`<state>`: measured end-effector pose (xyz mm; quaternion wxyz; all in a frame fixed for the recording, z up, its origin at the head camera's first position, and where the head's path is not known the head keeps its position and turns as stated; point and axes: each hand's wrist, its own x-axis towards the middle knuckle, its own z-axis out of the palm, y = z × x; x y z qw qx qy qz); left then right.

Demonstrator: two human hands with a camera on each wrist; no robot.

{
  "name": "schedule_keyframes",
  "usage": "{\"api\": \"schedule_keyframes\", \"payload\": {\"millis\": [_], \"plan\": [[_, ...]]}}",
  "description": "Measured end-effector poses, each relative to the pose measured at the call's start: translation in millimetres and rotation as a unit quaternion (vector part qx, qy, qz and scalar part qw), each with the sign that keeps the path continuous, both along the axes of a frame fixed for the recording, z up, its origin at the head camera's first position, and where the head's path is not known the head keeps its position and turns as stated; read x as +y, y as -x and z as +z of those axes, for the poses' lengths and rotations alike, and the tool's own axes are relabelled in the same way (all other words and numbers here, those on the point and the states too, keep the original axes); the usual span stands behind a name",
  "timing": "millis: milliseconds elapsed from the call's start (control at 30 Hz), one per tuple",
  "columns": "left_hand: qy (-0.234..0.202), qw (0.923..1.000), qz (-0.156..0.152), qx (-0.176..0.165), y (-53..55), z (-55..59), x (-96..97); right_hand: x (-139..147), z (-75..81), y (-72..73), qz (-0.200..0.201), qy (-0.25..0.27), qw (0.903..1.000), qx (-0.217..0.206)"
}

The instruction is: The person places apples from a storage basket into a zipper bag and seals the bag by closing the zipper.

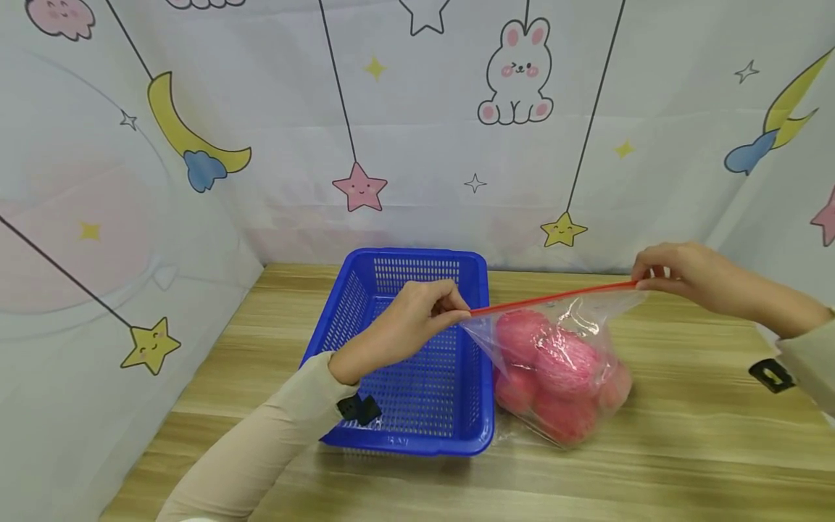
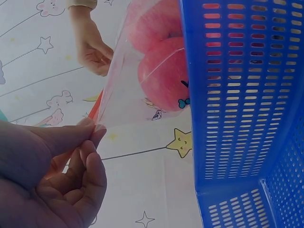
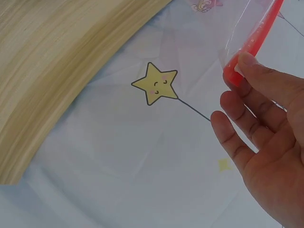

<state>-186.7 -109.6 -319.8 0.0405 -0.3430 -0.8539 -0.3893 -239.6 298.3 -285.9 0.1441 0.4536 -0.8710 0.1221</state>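
A clear plastic zip bag with a red zip strip along its top holds several reddish-pink apples. It sits on the table, its top pulled taut between both hands. My left hand pinches the left end of the strip between thumb and forefinger, above the right side of a blue basket. At the opposite end, the thumb and fingers of my right hand pinch the strip's corner. In the right wrist view, its other fingers are loosely bent below the strip.
The perforated blue basket stands directly left of the bag, with its slatted floor showing. Wood-grain table extends to the right and in front. A white cloth printed with stars, moons and a rabbit hangs behind and along the sides.
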Motion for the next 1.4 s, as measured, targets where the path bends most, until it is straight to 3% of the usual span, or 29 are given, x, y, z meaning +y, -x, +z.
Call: {"api": "schedule_keyframes", "payload": {"millis": [533,833,967,1400], "plan": [[-0.009,0.9996,-0.010,0.024,2.6,5.1,7.3,12,9.9,-11.2,0.000,0.011,0.9999,0.005],[-0.010,0.9996,-0.008,0.026,2.9,7.4,12.4,17,13.8,-28.8,-0.063,-0.017,0.9976,0.021],[-0.013,0.9995,-0.013,0.027,2.5,9.0,14.7,20,15.8,-37.3,-0.078,-0.013,0.9969,0.008],[-0.013,0.9991,-0.027,0.029,-0.3,16.5,18.4,31,20.8,-58.3,-0.050,-0.019,0.9981,0.029]]}}
